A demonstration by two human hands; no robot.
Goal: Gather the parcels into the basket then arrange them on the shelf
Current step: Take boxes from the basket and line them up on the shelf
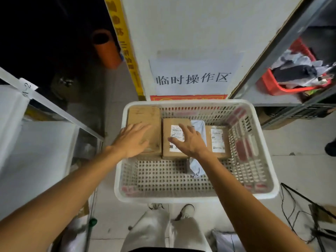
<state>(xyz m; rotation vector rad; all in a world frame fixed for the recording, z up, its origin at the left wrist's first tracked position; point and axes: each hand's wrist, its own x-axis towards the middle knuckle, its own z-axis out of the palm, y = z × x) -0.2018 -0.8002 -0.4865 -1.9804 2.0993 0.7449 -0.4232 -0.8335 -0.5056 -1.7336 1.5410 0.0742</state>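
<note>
A white perforated basket [196, 195] sits in front of me with three brown cardboard parcels in its far half. The large plain box [145, 115] is at the left. A labelled box [171, 153] stands in the middle, and another labelled box [218, 140] lies to its right. A grey plastic mailer [195, 168] lies between and under them. My left hand [132, 140] hovers flat over the large box, fingers spread. My right hand [189, 142] is spread over the middle box and holds nothing.
A metal shelf [60, 110] with white bins runs along the left. On the right, a grey rack [272, 51] holds a red basket [278, 88] of items. A white panel with a paper sign [192, 79] stands behind the basket. Wire frames [300, 211] lie on the floor at right.
</note>
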